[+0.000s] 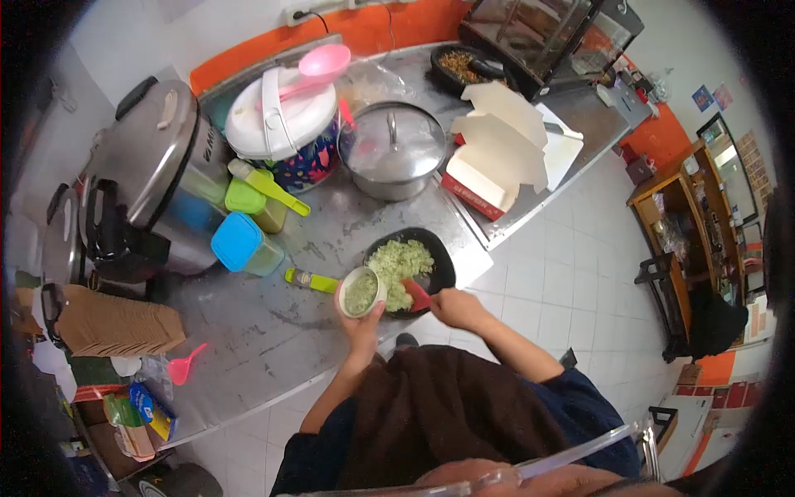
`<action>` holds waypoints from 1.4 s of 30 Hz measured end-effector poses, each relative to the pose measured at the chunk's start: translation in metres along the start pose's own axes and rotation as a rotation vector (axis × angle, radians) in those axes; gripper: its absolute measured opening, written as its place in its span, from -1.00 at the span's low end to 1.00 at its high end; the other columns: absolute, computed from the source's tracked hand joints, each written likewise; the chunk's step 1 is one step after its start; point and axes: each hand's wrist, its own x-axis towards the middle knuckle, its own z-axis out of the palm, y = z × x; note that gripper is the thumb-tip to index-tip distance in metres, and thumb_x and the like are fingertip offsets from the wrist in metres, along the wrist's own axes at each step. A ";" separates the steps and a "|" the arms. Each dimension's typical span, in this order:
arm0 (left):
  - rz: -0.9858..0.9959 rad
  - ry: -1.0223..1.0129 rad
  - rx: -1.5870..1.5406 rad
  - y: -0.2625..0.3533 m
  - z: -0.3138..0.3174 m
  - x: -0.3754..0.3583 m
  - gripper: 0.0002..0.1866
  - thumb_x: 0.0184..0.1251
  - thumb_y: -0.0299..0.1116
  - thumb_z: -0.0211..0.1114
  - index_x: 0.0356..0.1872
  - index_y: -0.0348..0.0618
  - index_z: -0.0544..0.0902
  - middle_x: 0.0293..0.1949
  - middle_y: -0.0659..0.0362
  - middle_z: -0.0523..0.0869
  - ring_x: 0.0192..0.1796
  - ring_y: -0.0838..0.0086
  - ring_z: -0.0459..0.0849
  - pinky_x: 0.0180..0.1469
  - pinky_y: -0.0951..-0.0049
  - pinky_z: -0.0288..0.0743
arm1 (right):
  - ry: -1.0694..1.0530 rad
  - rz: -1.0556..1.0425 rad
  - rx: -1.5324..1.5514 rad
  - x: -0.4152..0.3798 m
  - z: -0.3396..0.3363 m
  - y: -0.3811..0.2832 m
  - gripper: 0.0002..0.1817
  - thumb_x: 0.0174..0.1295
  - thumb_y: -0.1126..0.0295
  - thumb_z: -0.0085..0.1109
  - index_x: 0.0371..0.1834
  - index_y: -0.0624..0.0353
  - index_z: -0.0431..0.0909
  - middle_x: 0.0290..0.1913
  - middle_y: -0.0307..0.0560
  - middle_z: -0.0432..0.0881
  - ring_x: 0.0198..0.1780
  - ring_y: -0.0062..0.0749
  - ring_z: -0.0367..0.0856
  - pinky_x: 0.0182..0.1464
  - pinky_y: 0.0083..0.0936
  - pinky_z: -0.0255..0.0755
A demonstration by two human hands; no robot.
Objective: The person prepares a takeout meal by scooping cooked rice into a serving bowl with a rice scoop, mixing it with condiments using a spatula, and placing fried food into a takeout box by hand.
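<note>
My left hand (361, 325) grips a small white cup (362, 292) from below and the side. Pale green chopped food fills much of the cup, which is tilted toward me. Beside it sits a black bowl (443, 258) holding more of the same green food (399, 267). In my right hand (460, 311) is the handle of a red spoon (416, 296), its head down in the bowl among the food. A lime-green-handled utensil (310, 281) lies on the metal table just left of the cup.
Behind the bowl stand a lidded metal pot (392, 149), a flowered bucket (298, 161) and an open red-and-white carton (489, 178). Plastic containers (247, 243) and a large pressure cooker (178, 157) are at left, near stacked cardboard trays (116, 319) and a pink scoop (184, 366).
</note>
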 end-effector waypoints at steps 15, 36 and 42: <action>0.125 -0.063 0.163 0.007 -0.005 0.015 -0.16 -0.20 -0.60 0.36 0.18 -0.15 0.07 0.05 0.11 0.31 0.09 0.40 0.33 0.11 0.40 0.25 | 0.126 0.020 0.645 -0.017 0.029 0.047 -0.67 0.11 0.14 0.03 -0.30 0.19 0.58 -0.76 -0.19 0.38 -0.69 -0.59 0.29 -0.59 -0.52 0.20; 0.242 -0.537 1.057 0.017 0.060 0.046 0.06 -0.51 -0.37 0.49 0.18 -0.21 0.06 0.04 -0.08 0.36 0.10 0.10 0.33 0.12 0.28 0.22 | 0.430 -0.271 -0.291 -0.032 -0.003 0.011 -0.32 -0.06 0.43 -0.01 0.24 0.15 0.06 -0.64 -0.09 0.51 -0.63 -0.21 0.51 -0.63 -0.34 0.35; 0.307 -0.561 1.094 0.029 0.051 0.052 0.00 -0.51 -0.39 0.47 0.15 -0.21 0.11 0.03 -0.06 0.36 0.09 0.08 0.32 0.12 0.27 0.21 | 0.467 -0.136 -0.004 -0.050 -0.041 0.018 -0.50 0.10 0.30 -0.10 0.17 0.06 0.16 -0.58 0.04 0.51 -0.53 -0.05 0.50 -0.49 -0.19 0.34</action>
